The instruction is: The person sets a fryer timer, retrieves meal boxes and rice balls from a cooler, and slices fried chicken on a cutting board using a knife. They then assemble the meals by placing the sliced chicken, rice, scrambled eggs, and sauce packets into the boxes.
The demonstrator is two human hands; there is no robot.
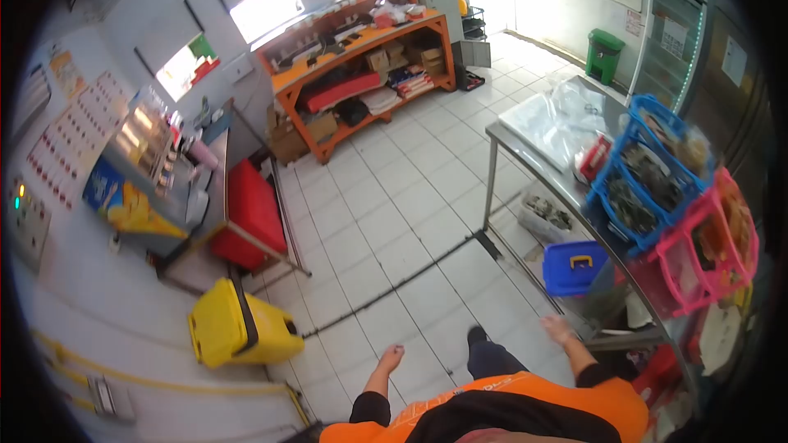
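My left hand [392, 356] hangs low in front of my body over the white tiles, its fingers curled in and nothing visible in them. My right hand [559, 331] is slightly blurred, with its fingers loosely apart and no object seen in it. It is nearest to the steel table [513, 133] on the right and to the blue lidded box [572, 268] with a yellow handle below that table. One dark shoe [476, 335] points forward on the floor between my hands.
Blue baskets [648, 172] and a pink basket [710, 246] stand on the steel table beside plastic bags [566, 111]. To the left are a yellow bin [238, 324] and a red box [250, 213]. An orange shelf bench [353, 74] stands ahead; a green bin [605, 56] is far right.
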